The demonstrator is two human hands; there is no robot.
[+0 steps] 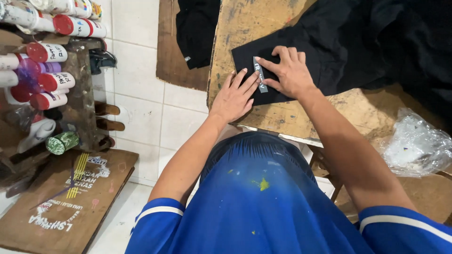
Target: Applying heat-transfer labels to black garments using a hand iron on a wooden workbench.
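A black garment (339, 47) lies spread on a worn wooden table (245, 23). A small grey-white strip label (260, 77) rests on its near left corner. My left hand (235, 96) lies flat, fingers apart, on the garment's corner and the table, fingertips at the strip's left side. My right hand (287, 70) presses down on the strip from the right, fingers spread over it. Neither hand grips anything.
A rack of red-capped white bottles (47, 51) stands at the left over a white tiled floor (141, 70). A printed wooden board (66, 197) lies lower left. More black cloth (197, 28) hangs beyond the table. A crumpled clear plastic bag (414, 143) sits at the right.
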